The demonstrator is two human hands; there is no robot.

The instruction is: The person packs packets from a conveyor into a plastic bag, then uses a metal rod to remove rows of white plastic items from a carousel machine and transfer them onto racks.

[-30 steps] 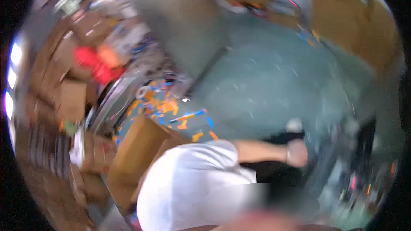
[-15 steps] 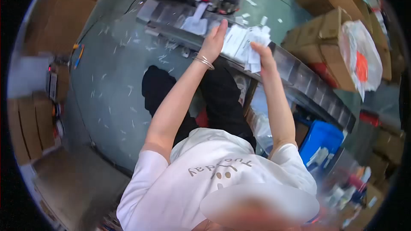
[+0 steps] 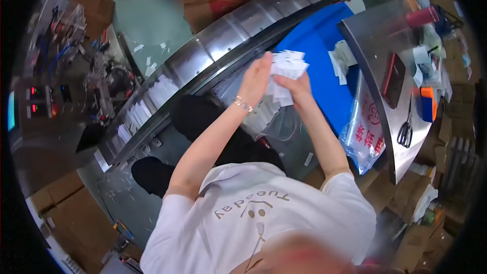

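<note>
A loose, fanned stack of white slips (image 3: 290,66) is between my two hands, with faint print on some of them. My right hand (image 3: 297,90) grips the stack from the right, its thumb lying across the front. Along the left edge of the slips, my left hand (image 3: 256,78) stands with its fingers stretched out flat, seemingly touching the paper. Below my hands a clear plastic bag (image 3: 286,127) with pale bundles inside sits near my legs. Just beyond the stack is a blue bin (image 3: 317,35) with more white slips (image 3: 343,61) in it.
A long metal trough (image 3: 228,35) runs diagonally in front, with rows of white slips (image 3: 139,114) at its left end. On the right, a metal table (image 3: 373,35) carries a phone (image 3: 393,81) and scissors (image 3: 406,129). A red-printed plastic bag (image 3: 362,127) hangs beside it.
My view and body have turned right, from the machine end of the trough toward the blue bin. The slips have come away from the trough in my right hand.
</note>
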